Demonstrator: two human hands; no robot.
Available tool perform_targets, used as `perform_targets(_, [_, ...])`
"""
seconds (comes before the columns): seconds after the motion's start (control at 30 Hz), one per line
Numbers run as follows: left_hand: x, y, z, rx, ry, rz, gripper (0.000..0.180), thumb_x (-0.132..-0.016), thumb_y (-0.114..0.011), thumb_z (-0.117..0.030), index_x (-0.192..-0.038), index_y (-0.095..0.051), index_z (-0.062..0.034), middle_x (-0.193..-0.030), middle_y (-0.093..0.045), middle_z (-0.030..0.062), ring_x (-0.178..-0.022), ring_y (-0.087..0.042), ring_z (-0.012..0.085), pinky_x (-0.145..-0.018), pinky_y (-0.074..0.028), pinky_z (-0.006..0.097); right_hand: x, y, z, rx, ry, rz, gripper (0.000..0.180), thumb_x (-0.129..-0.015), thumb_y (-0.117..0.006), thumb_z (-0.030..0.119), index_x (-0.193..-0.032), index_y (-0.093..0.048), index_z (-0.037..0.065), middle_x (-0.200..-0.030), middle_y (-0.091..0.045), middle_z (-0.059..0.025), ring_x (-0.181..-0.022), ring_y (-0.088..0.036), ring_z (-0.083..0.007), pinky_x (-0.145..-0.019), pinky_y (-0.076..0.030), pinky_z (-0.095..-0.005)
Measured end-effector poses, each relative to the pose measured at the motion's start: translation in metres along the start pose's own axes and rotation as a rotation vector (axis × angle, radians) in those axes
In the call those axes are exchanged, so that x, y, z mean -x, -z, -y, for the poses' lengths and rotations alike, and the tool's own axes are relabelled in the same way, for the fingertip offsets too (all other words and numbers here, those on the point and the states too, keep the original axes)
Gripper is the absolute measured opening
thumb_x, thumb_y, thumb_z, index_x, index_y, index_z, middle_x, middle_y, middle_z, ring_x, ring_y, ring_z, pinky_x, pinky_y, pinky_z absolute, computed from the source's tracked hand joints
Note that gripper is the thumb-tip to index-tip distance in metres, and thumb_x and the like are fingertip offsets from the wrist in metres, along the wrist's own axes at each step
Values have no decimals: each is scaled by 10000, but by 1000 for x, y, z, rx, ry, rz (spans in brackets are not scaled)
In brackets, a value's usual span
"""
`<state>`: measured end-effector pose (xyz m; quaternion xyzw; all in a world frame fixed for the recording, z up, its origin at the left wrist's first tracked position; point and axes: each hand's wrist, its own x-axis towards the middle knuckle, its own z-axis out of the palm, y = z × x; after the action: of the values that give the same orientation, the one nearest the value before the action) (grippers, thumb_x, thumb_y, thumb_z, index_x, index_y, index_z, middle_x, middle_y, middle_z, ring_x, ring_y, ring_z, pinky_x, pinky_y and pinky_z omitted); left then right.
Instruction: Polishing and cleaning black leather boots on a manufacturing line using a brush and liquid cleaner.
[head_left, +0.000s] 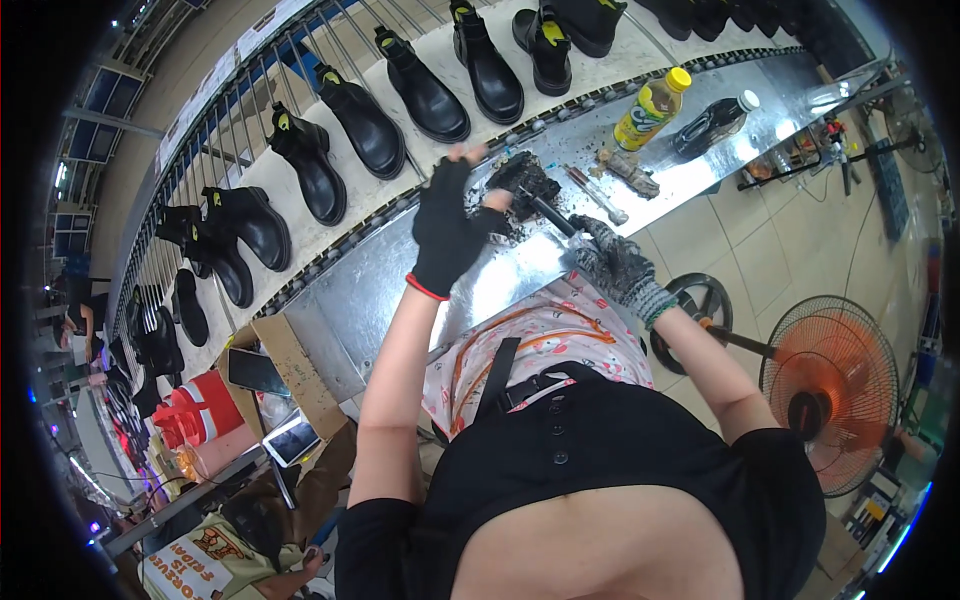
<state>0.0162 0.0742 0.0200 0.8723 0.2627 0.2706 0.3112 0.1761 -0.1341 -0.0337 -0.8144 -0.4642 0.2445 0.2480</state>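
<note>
My left hand (447, 228), in a black fingerless glove with a red cuff edge, hovers by the metal ledge with its fingers apart and nothing in it. My right hand (612, 262), in a grey-and-black knit glove, is closed on a dark-handled tool (550, 212). The tool's far end reaches into a crumbly black clump (522, 178) on the metal ledge (350, 290); its tip is hard to make out. Black ankle boots with yellow-green linings stand in a row on the conveyor beyond, one boot (425, 90) just past my left hand.
Right of the clump lie a slim brush-like tool (597, 195) and a stained, wrapped bundle (630, 175). A yellow-capped bottle (652, 110) and a dark bottle (716, 125) stand farther right. An orange fan (830, 395) is at right, a cardboard box (300, 375) at left.
</note>
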Motion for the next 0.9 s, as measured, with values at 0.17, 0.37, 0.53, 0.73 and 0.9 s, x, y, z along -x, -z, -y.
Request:
perform_targets(0.17, [-4,7,38,1351,609,-31,772,-861,-321,-670,-1448,-224,-177,-1395,-342,219,-1287,-337,359,-1026,-303,356,-6,-41,-12,-381,-91,-49,445,-757,-666,172,-1132,-480,22,-938,-598,-198,-901,-604,-326,-772,-484,-398])
perform_targets(0.37, [-15,12,39,1905,522,86,868,-799,-299,-748,-1439,-241,-164,-1407,-307,260,-1301,-282,427,-1050,-267,465,-35,-49,-11,-426,-118,-188,450,-742,-695,292,-1066,-535,24,-917,-623,-194,-830,-619,-324,-731,-489,-400])
perform_targets(0.53, [-62,-5,65,1647,655,55,747,-860,-366,-652,-1398,-308,-137,-1329,-406,245,-1210,-423,411,-964,-378,486,-43,-41,-12,-349,-183,-123,475,-773,-647,390,-1079,-563,38,-868,-641,-178,-798,-627,-328,-710,-489,-398])
perform_targets(0.73, [-177,-48,111,641,623,37,875,-749,-685,-477,-1381,-292,-16,-1232,-486,196,-1069,-533,252,-864,-428,342,-42,-39,-16,-380,-180,-33,492,-796,-593,454,-1095,-548,65,-924,-624,-187,-853,-612,-359,-745,-475,-425])
perform_targets(0.9, [-248,-115,132,210,513,-125,967,-626,-764,-464,-1315,-327,55,-1217,-509,237,-1144,-498,339,-965,-376,375,-46,-59,-27,-233,5,-177,423,-802,-600,403,-1054,-578,63,-887,-623,-164,-803,-614,-329,-705,-482,-416])
